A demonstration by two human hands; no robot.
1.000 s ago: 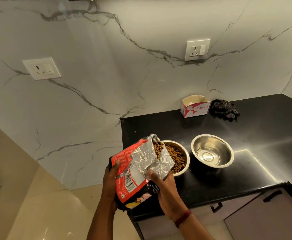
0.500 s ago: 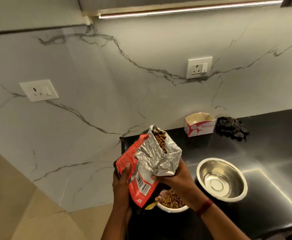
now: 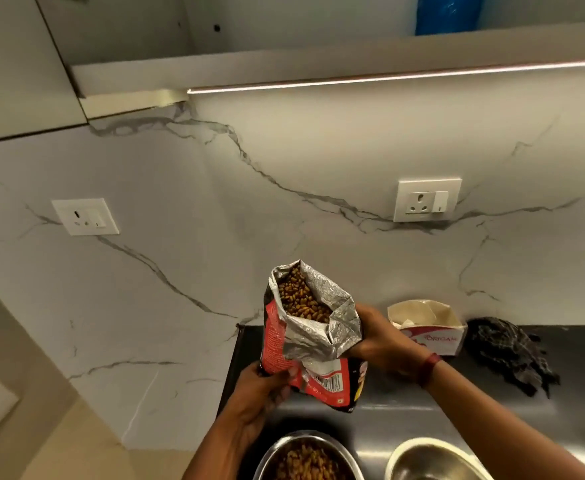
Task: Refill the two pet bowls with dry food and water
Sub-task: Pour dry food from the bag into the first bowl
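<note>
A red pet food bag (image 3: 313,341) with a silver foil lining stands upright above the counter, its mouth open and brown kibble showing inside. My left hand (image 3: 263,389) grips its lower left corner. My right hand (image 3: 374,337) holds its right side near the folded top. Below the bag, at the bottom edge, a steel bowl (image 3: 277,452) is filled with kibble. A second steel bowl (image 3: 433,459) sits to its right, with no food in it; whether it holds water I cannot tell.
The black countertop (image 3: 405,410) ends at a left edge near the marble wall. A small open cardboard box (image 3: 429,327) and a dark crumpled cloth (image 3: 509,355) lie at the back. Two wall sockets and an overhead cabinet with a light strip are above.
The bag has tipped back from pouring over the left bowl to upright and has risen. The view has tilted up, so both bowls now sit at the bottom edge.
</note>
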